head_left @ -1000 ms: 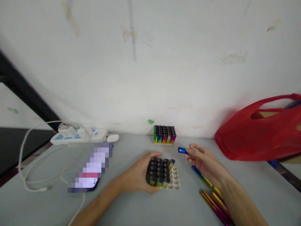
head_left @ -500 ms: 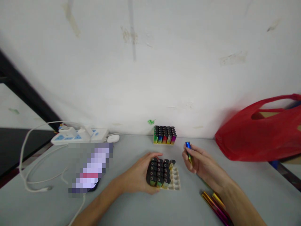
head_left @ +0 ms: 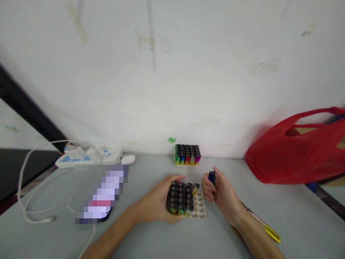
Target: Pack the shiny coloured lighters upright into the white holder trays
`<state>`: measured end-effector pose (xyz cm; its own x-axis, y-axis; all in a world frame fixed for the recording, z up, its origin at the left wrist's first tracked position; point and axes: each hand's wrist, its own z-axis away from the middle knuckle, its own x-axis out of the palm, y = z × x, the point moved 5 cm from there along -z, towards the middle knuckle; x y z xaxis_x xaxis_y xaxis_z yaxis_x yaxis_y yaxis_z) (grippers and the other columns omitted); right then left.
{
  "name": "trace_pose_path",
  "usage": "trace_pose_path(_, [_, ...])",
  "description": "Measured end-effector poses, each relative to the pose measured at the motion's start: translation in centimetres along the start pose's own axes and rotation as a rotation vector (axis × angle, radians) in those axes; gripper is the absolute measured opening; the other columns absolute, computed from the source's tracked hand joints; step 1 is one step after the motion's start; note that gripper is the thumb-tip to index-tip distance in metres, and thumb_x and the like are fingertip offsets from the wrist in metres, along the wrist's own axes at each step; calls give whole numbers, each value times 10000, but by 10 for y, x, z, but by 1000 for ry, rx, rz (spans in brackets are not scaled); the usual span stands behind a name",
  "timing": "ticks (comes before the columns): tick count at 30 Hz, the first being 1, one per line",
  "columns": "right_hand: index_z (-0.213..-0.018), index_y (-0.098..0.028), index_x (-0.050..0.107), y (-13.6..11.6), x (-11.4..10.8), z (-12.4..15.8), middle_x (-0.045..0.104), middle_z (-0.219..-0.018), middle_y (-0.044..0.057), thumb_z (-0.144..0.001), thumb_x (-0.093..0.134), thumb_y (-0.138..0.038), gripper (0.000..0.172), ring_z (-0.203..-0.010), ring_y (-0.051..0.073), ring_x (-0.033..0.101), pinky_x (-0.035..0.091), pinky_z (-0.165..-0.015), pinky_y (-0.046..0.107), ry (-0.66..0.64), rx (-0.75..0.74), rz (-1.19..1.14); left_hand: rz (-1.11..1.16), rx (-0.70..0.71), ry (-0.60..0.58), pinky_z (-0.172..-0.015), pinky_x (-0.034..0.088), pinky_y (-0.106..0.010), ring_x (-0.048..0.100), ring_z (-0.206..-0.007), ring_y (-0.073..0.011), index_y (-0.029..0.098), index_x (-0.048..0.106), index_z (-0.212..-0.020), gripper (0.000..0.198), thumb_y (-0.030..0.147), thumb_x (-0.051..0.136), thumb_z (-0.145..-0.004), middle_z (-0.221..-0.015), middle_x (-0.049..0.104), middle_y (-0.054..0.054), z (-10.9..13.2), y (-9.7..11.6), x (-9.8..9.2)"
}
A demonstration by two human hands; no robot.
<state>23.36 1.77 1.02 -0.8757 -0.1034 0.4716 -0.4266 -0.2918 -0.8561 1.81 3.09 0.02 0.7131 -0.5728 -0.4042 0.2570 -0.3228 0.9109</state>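
Note:
My left hand point(head_left: 157, 201) is wrapped round the left side of a block of black-topped pieces that look like lighters point(head_left: 182, 196), thumb and fingers at its near and far ends. These stand upright in a pale tray point(head_left: 201, 208) whose bare right-hand part shows rows of round hollows. One piece point(head_left: 196, 187) at the far end stands alone in its row. Just right of the tray, my right hand point(head_left: 219, 194) is closed on a shiny dark-blue tube point(head_left: 212, 177), thumb raised beside it. The tube's lower part is hidden by the fingers.
A second full tray of lighters point(head_left: 187, 155) stands near the wall. Shiny tubes, one yellow point(head_left: 272, 234), lie partly under my right forearm. At left are a phone point(head_left: 104, 198), power strip point(head_left: 113, 154) and white cables; at right, a red bag point(head_left: 293, 158).
My right hand has moved slightly left and turned, its fingers curling further round the tube, thumb now raised. The right forearm has shifted over the loose tubes. My left hand keeps its hold.

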Motion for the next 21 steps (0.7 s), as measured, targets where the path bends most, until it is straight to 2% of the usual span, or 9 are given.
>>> trace_pose_path(3, [-629,-256,369,5,0,-1,173,-603,-109,-894,665,-810,681,-529,106,75,111,-446,248,7,37,9,6,-2,2,-1267,465,-516,584,-1456,-406,262,480,-1617,1130,208,1001,-616,-1549,624,-138,0,0,0])
trace_pose_path(5, [-614,-261,345,7,-1,-1,153,-590,-113,-883,672,-791,678,-531,104,47,66,-445,254,25,33,24,7,0,0,-1270,461,-520,586,-1452,-407,263,481,-1619,1128,201,997,-617,-1545,626,-137,0,0,0])
trace_pose_path(11, [-605,-273,334,13,-5,0,164,-570,-110,-889,613,-730,606,-515,98,57,64,-448,255,125,21,114,-13,-13,-1,-1289,437,-524,580,-1458,-404,265,480,-1612,1130,193,999,-611,-1575,600,-137,0,2,0])
trace_pose_path(16, [-629,-272,334,14,-5,4,172,-581,-105,-916,584,-657,541,-519,102,82,69,-471,263,140,41,141,-8,0,0,-1294,428,-527,577,-1460,-407,257,480,-1605,1124,183,991,-607,-1573,598,-141,0,1,0])
trace_pose_path(21, [-637,-268,340,10,-9,2,166,-592,-110,-918,579,-697,567,-532,104,70,64,-474,267,159,15,120,1,3,-2,-1293,432,-524,578,-1460,-405,265,472,-1611,1117,192,983,-621,-1569,603,-136,0,1,0])
